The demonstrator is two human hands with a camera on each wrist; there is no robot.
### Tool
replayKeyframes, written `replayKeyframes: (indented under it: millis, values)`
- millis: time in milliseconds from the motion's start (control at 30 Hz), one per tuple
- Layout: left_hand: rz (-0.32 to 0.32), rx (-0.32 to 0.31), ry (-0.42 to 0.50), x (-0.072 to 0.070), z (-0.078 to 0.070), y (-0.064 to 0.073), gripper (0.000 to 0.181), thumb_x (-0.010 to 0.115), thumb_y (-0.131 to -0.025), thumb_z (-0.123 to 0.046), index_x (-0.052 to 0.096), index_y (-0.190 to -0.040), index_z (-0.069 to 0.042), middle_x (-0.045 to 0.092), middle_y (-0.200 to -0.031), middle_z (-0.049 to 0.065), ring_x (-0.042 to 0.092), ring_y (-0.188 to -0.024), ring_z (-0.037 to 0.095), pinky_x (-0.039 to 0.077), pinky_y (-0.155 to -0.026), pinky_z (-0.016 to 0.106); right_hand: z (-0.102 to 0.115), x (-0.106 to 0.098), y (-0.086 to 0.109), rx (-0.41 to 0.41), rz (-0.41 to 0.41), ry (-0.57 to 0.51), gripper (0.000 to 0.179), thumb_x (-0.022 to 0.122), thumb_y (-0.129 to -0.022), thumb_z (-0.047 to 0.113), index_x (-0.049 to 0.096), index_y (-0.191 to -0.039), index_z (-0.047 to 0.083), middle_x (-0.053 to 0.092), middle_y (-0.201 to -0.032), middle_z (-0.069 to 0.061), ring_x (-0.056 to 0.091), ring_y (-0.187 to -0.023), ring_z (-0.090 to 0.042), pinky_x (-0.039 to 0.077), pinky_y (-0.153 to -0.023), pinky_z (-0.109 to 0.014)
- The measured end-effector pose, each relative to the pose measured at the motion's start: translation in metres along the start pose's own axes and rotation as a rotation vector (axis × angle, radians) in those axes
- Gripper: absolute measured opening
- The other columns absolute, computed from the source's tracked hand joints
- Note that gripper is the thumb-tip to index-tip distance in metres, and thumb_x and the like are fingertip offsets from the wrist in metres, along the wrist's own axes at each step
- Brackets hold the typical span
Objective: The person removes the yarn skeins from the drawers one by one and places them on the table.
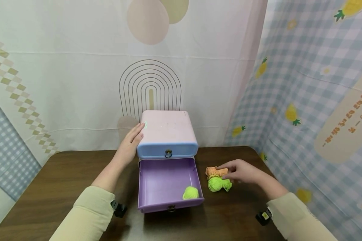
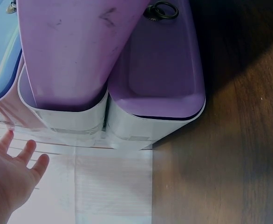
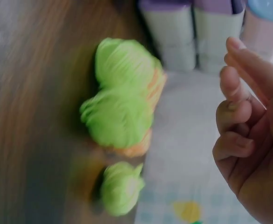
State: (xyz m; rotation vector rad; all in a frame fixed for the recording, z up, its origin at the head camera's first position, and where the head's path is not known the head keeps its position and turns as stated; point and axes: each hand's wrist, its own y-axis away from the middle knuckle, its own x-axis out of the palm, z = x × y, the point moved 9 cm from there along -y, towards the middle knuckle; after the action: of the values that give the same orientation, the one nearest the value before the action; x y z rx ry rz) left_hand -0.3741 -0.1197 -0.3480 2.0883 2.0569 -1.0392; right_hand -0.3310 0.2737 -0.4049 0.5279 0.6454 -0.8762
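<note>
A small chest of drawers with a pink top (image 1: 169, 127) stands at the back of the table. Its blue drawer (image 1: 160, 151) is closed, while the purple drawer (image 1: 166, 177) below is pulled out and holds a yellow-green yarn ball (image 1: 191, 192) in its front right corner. My left hand (image 1: 129, 144) rests against the chest's left side near the top, fingers extended. To the right, my right hand (image 1: 241, 170) hovers at an orange yarn bundle (image 1: 212, 171), fingers loosely bent, nothing between them in the right wrist view. Green yarn (image 1: 215, 184) lies just in front of the orange.
Another closed purple drawer (image 2: 164, 65) sits beneath the pulled-out one. The chest and yarn are on a dark wooden table (image 1: 87, 160). Behind hangs a pale patterned cloth (image 1: 78, 93), and a blue checked cloth (image 1: 307, 77) hangs on the right.
</note>
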Motion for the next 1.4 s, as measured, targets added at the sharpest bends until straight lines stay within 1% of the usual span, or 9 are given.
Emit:
replayKeyframes:
  millis: [100,267,433,633,933,1100,1233,1333,1400]
  values:
    - [0.002,0.000,0.005,0.001,0.000,0.000,0.052,0.040,-0.106,-0.042,0.039,-0.154,-0.021,0.027,-0.162,0.010,0.019,-0.149,0.031,0.014,-0.118,0.057,0.019,0.006,-0.003,-0.030,0.018,-0.008,0.039,0.073,-0.091,0.028,0.068,-0.129,0.018,0.062,-0.068,-0.023,0.047,-0.050,-0.013,0.041,-0.044,-0.026]
    - [0.003,0.002,0.000,0.001,0.000,0.000,0.052,0.040,-0.106,-0.042,0.039,-0.154,-0.021,0.027,-0.162,0.011,0.020,-0.149,0.031,0.015,-0.117,0.057,0.050,0.016,-0.010,-0.085,0.053,-0.022,0.034,0.073,-0.091,0.028,0.070,-0.125,0.025,0.058,-0.063,-0.016,0.042,-0.049,-0.008,0.039,-0.045,-0.024]
    - [0.000,0.004,0.000,0.000,-0.001,0.001,0.051,0.040,-0.106,-0.042,0.040,-0.154,-0.022,0.027,-0.161,0.011,0.020,-0.149,0.031,0.015,-0.117,0.057,0.079,0.030,-0.019,-0.151,0.099,-0.007,0.036,0.074,-0.090,0.028,0.071,-0.125,0.020,0.056,-0.063,-0.001,0.042,-0.053,-0.005,0.041,-0.050,-0.023]
    - [0.004,-0.001,-0.004,0.000,0.001,0.001,0.051,0.040,-0.106,-0.042,0.039,-0.154,-0.023,0.027,-0.162,0.010,0.020,-0.149,0.031,0.015,-0.117,0.057,0.106,0.049,-0.026,-0.216,0.160,0.057,0.038,0.076,-0.089,0.027,0.072,-0.124,0.014,0.051,-0.059,0.006,0.038,-0.051,-0.004,0.038,-0.050,-0.021]
    - [0.004,0.006,-0.003,0.000,0.000,0.001,0.052,0.040,-0.106,-0.042,0.039,-0.154,-0.023,0.027,-0.162,0.011,0.020,-0.149,0.030,0.016,-0.117,0.056,0.113,0.065,-0.032,-0.206,0.266,0.125,0.036,0.077,-0.088,0.022,0.072,-0.124,0.015,0.047,-0.055,0.007,0.037,-0.049,-0.003,0.037,-0.051,-0.020]
    - [0.004,0.006,0.006,0.000,0.000,0.001,0.052,0.041,-0.106,-0.041,0.039,-0.154,-0.022,0.026,-0.162,0.011,0.019,-0.149,0.031,0.015,-0.117,0.058,0.107,0.075,-0.037,-0.150,0.356,0.132,0.035,0.077,-0.087,0.017,0.073,-0.122,0.018,0.048,-0.053,0.003,0.038,-0.047,-0.004,0.037,-0.047,-0.020]
    - [0.005,0.006,0.007,0.001,0.001,0.000,0.052,0.041,-0.106,-0.042,0.039,-0.154,-0.023,0.026,-0.162,0.010,0.019,-0.149,0.031,0.015,-0.117,0.058,0.104,0.081,-0.039,-0.093,0.409,0.127,0.037,0.078,-0.086,0.013,0.073,-0.122,0.021,0.054,-0.055,-0.011,0.043,-0.046,-0.006,0.038,-0.045,-0.021]
    - [0.002,0.005,0.007,0.001,0.002,-0.001,0.052,0.041,-0.106,-0.042,0.039,-0.154,-0.023,0.026,-0.162,0.010,0.019,-0.149,0.031,0.015,-0.117,0.057,0.105,0.084,-0.038,-0.069,0.432,0.143,0.039,0.077,-0.086,0.011,0.072,-0.123,0.021,0.057,-0.056,-0.012,0.046,-0.046,-0.007,0.039,-0.044,-0.021]
    - [-0.002,0.010,0.008,0.001,0.002,-0.001,0.051,0.041,-0.106,-0.041,0.040,-0.154,-0.022,0.027,-0.162,0.011,0.020,-0.149,0.031,0.015,-0.117,0.057,0.107,0.085,-0.038,-0.054,0.445,0.160,0.039,0.077,-0.086,0.010,0.072,-0.124,0.022,0.057,-0.055,-0.007,0.047,-0.046,-0.009,0.039,-0.044,-0.022]
